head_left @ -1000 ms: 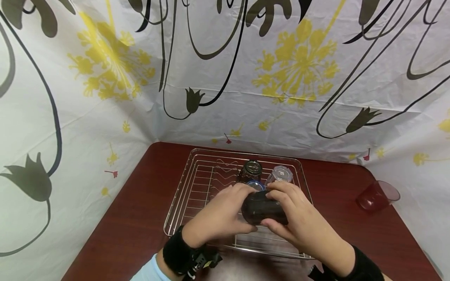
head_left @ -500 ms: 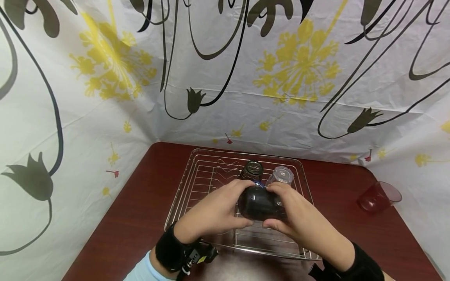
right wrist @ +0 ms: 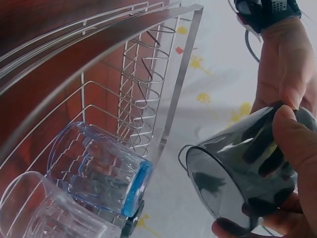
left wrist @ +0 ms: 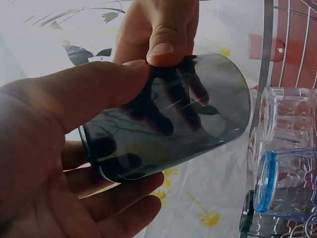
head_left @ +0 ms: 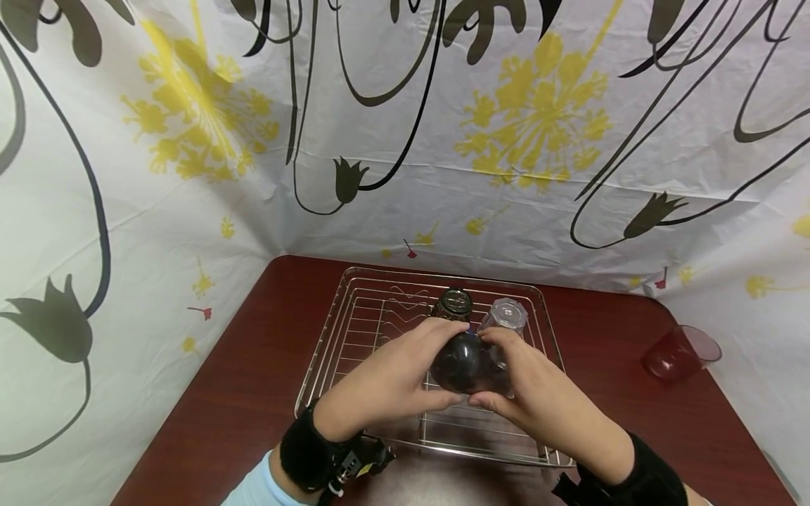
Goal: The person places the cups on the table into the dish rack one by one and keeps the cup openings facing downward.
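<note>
Both hands hold a dark grey see-through tumbler (head_left: pixel 465 365) over the front half of a wire dish rack. My left hand (head_left: pixel 399 372) grips its left end, thumb on the near side. From the right, my right hand (head_left: pixel 538 393) grips the other part, its thumb also toward me. In the left wrist view, fingers show through the tinted wall of the tumbler (left wrist: pixel 208 129). The right wrist view shows the tumbler's open rim (right wrist: pixel 218 188) tilted down toward the left. Just beyond the hands, a blue-edged clear glass (right wrist: pixel 99 163) is almost hidden in the head view.
The wire dish rack (head_left: pixel 481 455) stands on a dark red table (head_left: pixel 240 365). In it, a dark glass (head_left: pixel 455 302) and a clear faceted glass (head_left: pixel 506 314) stand upside down. A red see-through cup (head_left: pixel 680 351) leans at the table's right side. Patterned sheeting (head_left: pixel 405 140) surrounds the table.
The tumbler has been turned between the hands, so its rounded left end now faces the head camera more. The left hand has shifted slightly up, covering most of the blue-edged glass.
</note>
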`<state>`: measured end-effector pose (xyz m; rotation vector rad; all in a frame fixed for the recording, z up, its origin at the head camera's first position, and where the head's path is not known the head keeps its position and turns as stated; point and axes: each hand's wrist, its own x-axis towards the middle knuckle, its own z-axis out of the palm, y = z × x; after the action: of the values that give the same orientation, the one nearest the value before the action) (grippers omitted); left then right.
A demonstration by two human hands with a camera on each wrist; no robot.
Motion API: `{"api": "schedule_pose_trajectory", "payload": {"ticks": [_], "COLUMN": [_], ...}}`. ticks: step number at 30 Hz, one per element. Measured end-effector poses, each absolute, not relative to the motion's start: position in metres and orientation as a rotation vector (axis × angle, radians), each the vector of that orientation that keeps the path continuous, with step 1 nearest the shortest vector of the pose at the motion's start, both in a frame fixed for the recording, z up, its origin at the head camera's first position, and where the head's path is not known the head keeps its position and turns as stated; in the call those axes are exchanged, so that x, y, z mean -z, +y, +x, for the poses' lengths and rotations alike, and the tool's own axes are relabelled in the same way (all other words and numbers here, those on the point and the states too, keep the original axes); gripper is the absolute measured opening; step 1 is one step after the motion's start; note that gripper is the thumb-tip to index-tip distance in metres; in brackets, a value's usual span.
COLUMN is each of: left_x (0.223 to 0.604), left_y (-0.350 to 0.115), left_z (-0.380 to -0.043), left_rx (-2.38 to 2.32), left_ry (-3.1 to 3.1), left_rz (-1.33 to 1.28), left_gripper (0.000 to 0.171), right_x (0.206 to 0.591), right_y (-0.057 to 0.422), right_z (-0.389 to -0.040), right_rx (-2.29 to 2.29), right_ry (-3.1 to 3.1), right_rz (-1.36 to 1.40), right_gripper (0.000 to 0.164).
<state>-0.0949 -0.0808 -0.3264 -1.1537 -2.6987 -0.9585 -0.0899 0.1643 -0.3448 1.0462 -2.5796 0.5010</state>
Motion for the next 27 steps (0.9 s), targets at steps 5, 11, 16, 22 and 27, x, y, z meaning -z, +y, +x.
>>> {"api": "schedule_pose_trajectory", "payload": {"ticks": [5, 11, 16, 22, 27], "left_x": [0.325, 0.325, 0.326, 0.324, 0.322], "left_y": [-0.078, -0.073, -0.069, -0.070, -0.075], "left_z": [-0.094, -0.093, -0.089, -0.088, -0.093], "left_rx": [0.954, 0.881, 0.799, 0.758, 0.762], "left_ry": [-2.663, -2.652, -2.690, -2.705, -2.731], "left_rz": [-1.169, -1.133, -1.089, -1.065, -1.039], "left_gripper": [0.084, 0.082, 0.084, 0.083, 0.084], "right_x": [0.341, 0.339, 0.343, 0.345, 0.344], "right_y": [0.163, 0.160, 0.158, 0.158, 0.162], "right_z": [-0.088, -0.087, -0.084, -0.083, -0.086], "right_rx": [-0.454, -0.485, -0.476, -0.416, -0.404], "right_ry": [-2.646, -2.731, -2.754, -2.753, -2.752], "right_rz": [0.980, 0.938, 0.924, 0.936, 0.918], "right_gripper": [0.080, 0.068, 0.063, 0.066, 0.077]}}
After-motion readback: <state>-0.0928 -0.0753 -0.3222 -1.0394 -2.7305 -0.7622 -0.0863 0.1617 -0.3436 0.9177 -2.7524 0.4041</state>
